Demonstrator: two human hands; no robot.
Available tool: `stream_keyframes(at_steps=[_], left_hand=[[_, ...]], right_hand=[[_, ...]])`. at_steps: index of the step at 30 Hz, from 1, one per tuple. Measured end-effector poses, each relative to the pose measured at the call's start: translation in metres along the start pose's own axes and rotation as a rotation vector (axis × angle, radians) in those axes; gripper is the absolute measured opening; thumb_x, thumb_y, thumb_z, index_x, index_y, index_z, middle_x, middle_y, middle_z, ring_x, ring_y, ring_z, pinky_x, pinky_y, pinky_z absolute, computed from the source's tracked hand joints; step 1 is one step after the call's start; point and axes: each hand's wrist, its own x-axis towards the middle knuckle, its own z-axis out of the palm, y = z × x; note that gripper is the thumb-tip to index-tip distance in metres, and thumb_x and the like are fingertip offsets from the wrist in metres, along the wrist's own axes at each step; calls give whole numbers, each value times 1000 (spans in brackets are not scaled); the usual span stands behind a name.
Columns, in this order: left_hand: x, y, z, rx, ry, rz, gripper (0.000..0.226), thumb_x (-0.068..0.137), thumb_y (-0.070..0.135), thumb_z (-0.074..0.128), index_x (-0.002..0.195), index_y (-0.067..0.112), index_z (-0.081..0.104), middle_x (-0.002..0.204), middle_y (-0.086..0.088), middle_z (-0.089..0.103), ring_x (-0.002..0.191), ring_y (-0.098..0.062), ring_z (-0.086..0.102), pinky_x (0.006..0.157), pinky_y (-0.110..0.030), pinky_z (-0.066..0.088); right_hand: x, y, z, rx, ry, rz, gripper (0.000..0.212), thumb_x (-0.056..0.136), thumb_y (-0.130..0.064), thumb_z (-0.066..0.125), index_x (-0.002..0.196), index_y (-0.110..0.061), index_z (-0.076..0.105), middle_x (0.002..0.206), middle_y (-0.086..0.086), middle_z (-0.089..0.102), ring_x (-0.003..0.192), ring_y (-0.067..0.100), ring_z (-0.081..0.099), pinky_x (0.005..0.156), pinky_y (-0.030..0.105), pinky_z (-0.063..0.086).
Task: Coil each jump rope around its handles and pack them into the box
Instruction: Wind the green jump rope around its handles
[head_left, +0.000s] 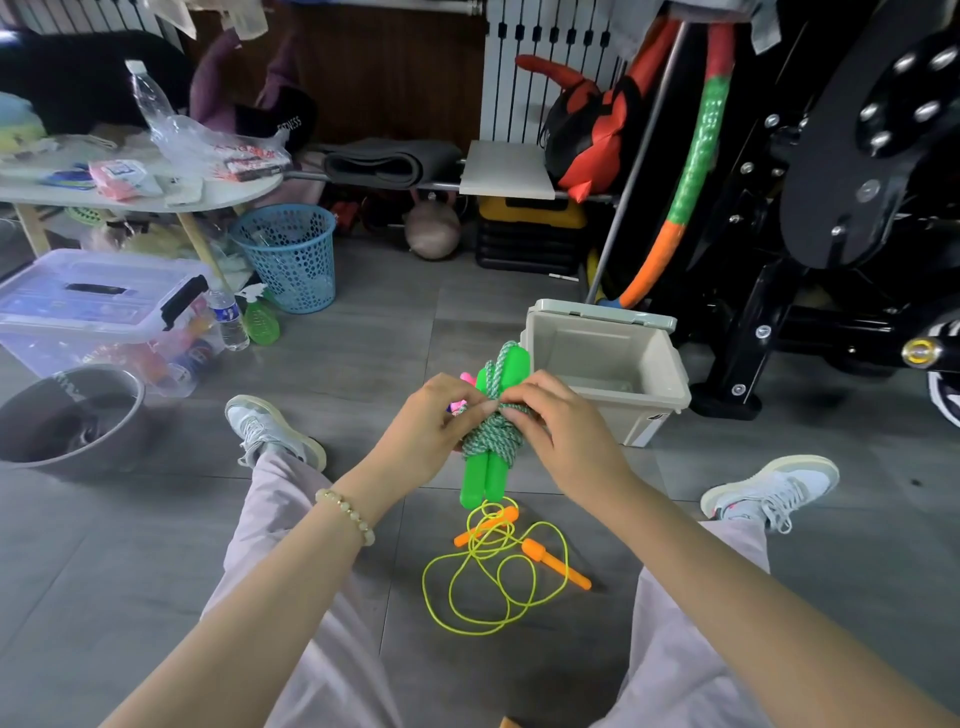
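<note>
I hold a green jump rope (485, 467) upright between both hands, its two green handles side by side with a green-white braided cord wound around their middle. My left hand (423, 421) grips the bundle from the left; my right hand (553, 421) pinches the cord at the top of the coil. Something pink (466, 378) shows behind my left fingers. On the floor below lies a loose yellow rope with orange handles (550, 561). The open beige box (608, 358) stands just right of and behind the bundle.
My legs and sneakers (270, 431) frame the grey floor. A clear lidded storage bin (98, 306), a blue mesh basket (288, 254) and a grey bowl (72, 415) sit at left. Black gym equipment (831, 208) stands at right.
</note>
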Motion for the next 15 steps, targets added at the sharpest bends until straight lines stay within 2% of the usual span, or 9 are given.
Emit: stream_keyframes(at_steps=[4,6,8,9,10,11,13,15], left_hand=[[-2,1,6,-24,76,10,10,91,18,60,81,19,61,92,3,46,88,-28,60,66,-38,58],[-3,-1,11,-117,165,-44,8,89,20,63,93,19,57,100,2,49,90,-25,59,70,-31,56],[-2,1,14,-373,167,-239,42,84,34,68,115,17,46,113,-7,55,93,-24,61,82,-34,54],[-2,2,15,-514,115,-352,52,83,42,68,121,14,44,113,-11,59,92,-26,64,87,-40,54],[-3,5,16,-637,47,-430,52,86,44,62,122,10,48,107,-14,65,88,-27,66,87,-42,55],[-6,9,16,-703,-3,-467,47,90,43,57,119,6,54,99,-13,68,83,-26,68,84,-40,56],[-5,9,15,-739,34,-462,43,94,38,52,114,2,61,92,-10,71,77,-21,68,73,-32,57],[-3,7,13,-762,121,-433,41,95,35,52,115,1,61,88,-6,71,71,-15,68,63,-26,55]], right_hand=[[2,3,2,121,24,59,22,92,-24,50,97,-10,65,92,-3,53,83,10,52,73,25,43],[4,1,3,267,66,129,13,91,-19,54,92,-12,65,89,-4,53,83,8,52,75,19,43],[6,-3,6,395,101,183,8,91,-13,57,89,-16,64,86,-6,54,82,2,53,78,12,40],[7,-5,7,434,112,205,9,91,-11,58,88,-17,63,85,-8,55,81,-1,52,78,10,39],[8,-7,8,459,122,225,9,90,-10,59,87,-17,64,85,-8,55,80,-3,52,77,8,38],[8,-8,9,485,136,239,9,90,-10,59,87,-16,64,86,-7,55,81,-4,53,77,7,38],[5,-8,10,495,173,221,4,88,-14,62,92,-15,64,92,-3,54,86,-3,54,80,9,41],[2,-9,11,410,200,150,18,83,-24,67,98,-15,62,98,0,53,92,3,54,83,15,44]])
